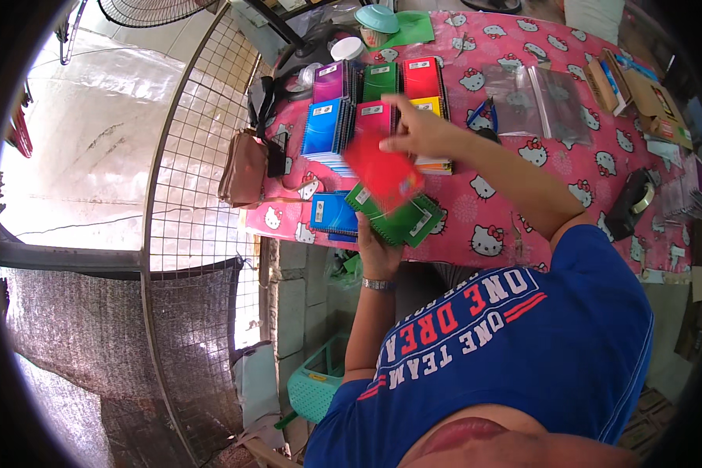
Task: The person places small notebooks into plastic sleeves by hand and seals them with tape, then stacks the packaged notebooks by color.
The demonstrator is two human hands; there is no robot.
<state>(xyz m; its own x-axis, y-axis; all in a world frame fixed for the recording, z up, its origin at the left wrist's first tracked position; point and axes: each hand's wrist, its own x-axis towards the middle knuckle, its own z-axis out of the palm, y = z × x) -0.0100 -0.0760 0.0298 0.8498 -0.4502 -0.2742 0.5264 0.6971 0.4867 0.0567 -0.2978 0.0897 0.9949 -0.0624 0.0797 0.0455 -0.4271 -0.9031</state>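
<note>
My right hand [423, 131] grips a red notebook [386, 168] by its upper edge, and motion smears the cover. Just below, my left hand [377, 248] is closed around a green spiral notebook [404, 222] from underneath. The red notebook overlaps part of the green one, and I cannot tell if they touch. A blue spiral notebook [331, 210] lies by the table's near edge, left of my left hand. Beyond my hands stand stacks of spiral notebooks: blue [324, 125], purple [331, 79], green [380, 80], red [422, 76], pink [373, 117] and yellow [429, 105], partly hidden by my right hand.
Blue-handled pliers [483, 115] and clear plastic sleeves [534, 101] lie right of the stacks on the pink patterned tablecloth [515, 183]. A tape dispenser [636, 203] and a cardboard box [655, 105] sit at the far right. A brown bag [242, 168] is at the left edge, near a wire grid.
</note>
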